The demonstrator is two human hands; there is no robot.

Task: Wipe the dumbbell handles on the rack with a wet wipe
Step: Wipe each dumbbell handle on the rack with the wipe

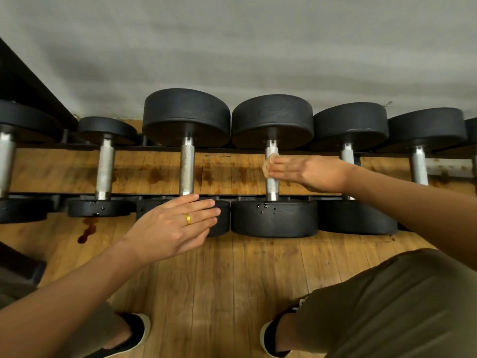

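Note:
A row of black dumbbells with knurled steel handles lies across a low rack [36, 196] in front of me. My right hand [309, 173] presses a crumpled, stained wet wipe [269, 164] against the upper part of the steel handle [272, 184] of the dumbbell right of centre. My left hand [173, 228], with a gold ring, lies flat and open on the near black head [219, 223] of the neighbouring dumbbell, whose handle [187, 171] stands bare above it.
More dumbbells sit to the left [105, 171] and to the right [419, 166]. The floor is wooden planks [219, 280] with brown stains [87, 229] near the rack. A grey wall [232, 47] stands behind. My feet in dark shoes [134, 332] are below.

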